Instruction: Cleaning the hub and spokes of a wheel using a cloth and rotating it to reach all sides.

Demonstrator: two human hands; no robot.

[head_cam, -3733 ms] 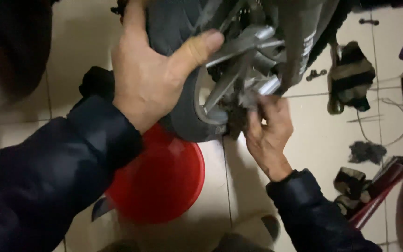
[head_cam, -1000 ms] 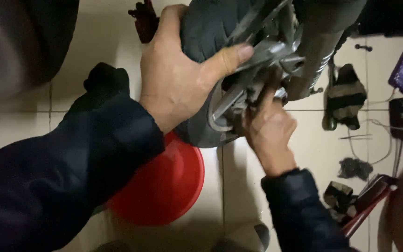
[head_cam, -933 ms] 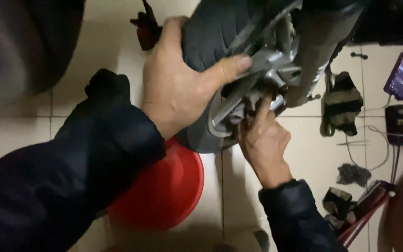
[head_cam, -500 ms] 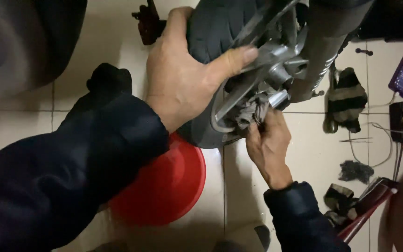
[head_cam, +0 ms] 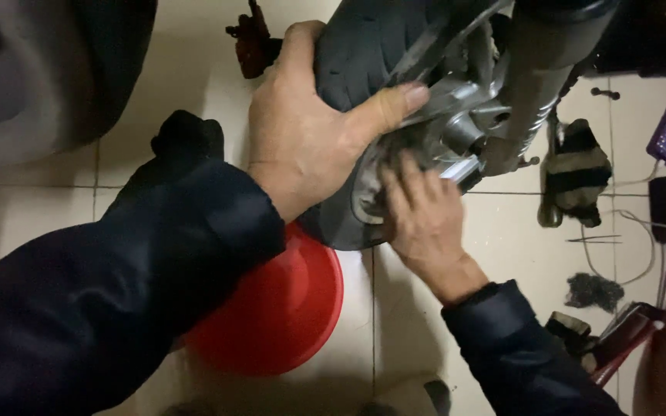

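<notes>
Right hand seemingly lower on wheel

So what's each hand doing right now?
Left hand: closed, gripping the dark tyre.
Right hand: fingers pressed against the metal wheel hub; cannot tell whether it holds anything.

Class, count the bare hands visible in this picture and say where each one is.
2. The left hand grips the dark rubber tyre; the right hand presses against the grey metal wheel hub.
</notes>
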